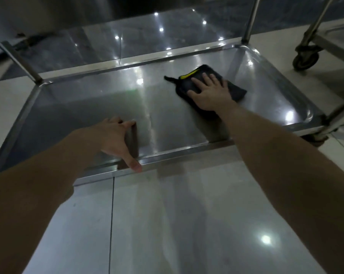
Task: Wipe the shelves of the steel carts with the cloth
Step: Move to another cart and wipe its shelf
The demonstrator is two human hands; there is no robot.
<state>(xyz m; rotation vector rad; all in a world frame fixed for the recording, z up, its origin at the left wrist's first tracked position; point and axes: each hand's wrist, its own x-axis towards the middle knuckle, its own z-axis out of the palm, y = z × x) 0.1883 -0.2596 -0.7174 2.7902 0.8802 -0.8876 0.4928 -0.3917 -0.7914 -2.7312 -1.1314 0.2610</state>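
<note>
A low steel cart shelf [100, 107] with a raised rim fills the middle of the head view. On its right half lies a black cloth [236, 89] with a yellow stripe and a small loop. My right hand [210, 93] presses flat on the cloth with fingers spread. My left hand [117, 139] rests on the shelf's near rim, thumb on the front edge and fingers laid inside on the steel.
A second steel cart [325, 42] with a caster wheel [305, 58] stands at the upper right. Upright posts [18, 60] rise from the shelf's corners. Glossy pale floor tiles [187, 224] lie in front of the cart, and a dark wall stands behind.
</note>
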